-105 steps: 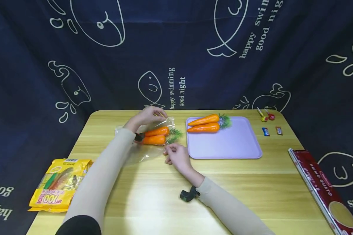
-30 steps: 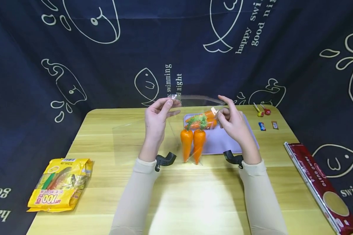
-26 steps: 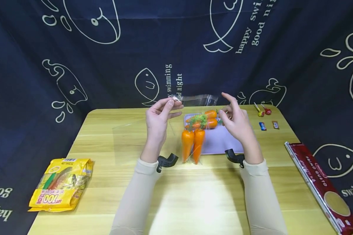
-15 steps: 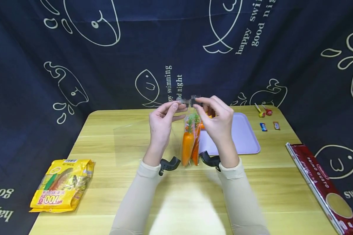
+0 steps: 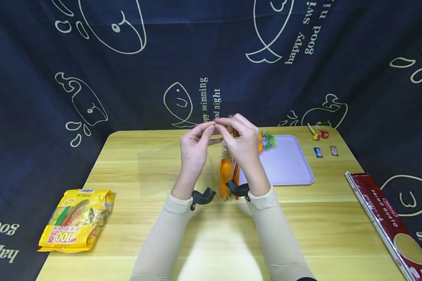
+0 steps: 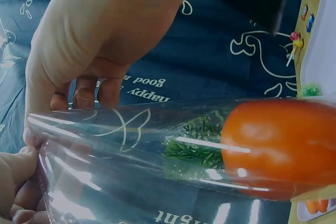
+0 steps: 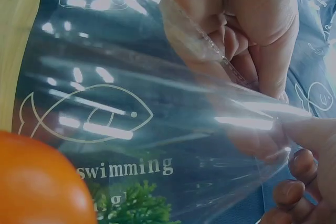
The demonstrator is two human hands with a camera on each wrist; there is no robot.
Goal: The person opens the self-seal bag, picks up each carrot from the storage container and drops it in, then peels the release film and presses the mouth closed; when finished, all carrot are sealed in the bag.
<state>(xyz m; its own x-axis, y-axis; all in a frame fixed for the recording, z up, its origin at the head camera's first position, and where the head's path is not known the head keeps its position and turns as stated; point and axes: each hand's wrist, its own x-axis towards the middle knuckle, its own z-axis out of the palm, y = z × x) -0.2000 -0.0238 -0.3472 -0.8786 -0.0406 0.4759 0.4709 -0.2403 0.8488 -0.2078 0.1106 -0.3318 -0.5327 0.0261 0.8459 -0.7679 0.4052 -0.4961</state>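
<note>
My left hand [image 5: 193, 150] and right hand [image 5: 244, 146] meet fingertip to fingertip above the table. Both pinch the top edge of a clear zip bag [image 6: 121, 140], close to its left corner. Two orange carrots [image 5: 226, 169] with green tops [image 6: 202, 153] hang upright inside the bag, tips down near the tabletop. My right hand and wrist partly hide the second carrot. The right wrist view shows the film [image 7: 173, 103] drawn tight and creased towards my right fingers [image 7: 291, 192].
Behind the right hand lies a lilac tray [image 5: 290, 164] with two more carrots [image 5: 260, 147]. A flat clear sheet [image 5: 156, 171] lies left. Also around are a yellow food packet [image 5: 77, 220], a red pasta pack [image 5: 390, 218], lollipops [image 5: 320, 134] and wrapped candies [image 5: 325, 151].
The bag of carrots, flat on the table at first, has been lifted upright. My right hand has let go of the bag's right end and moved left to pinch the edge beside my left hand.
</note>
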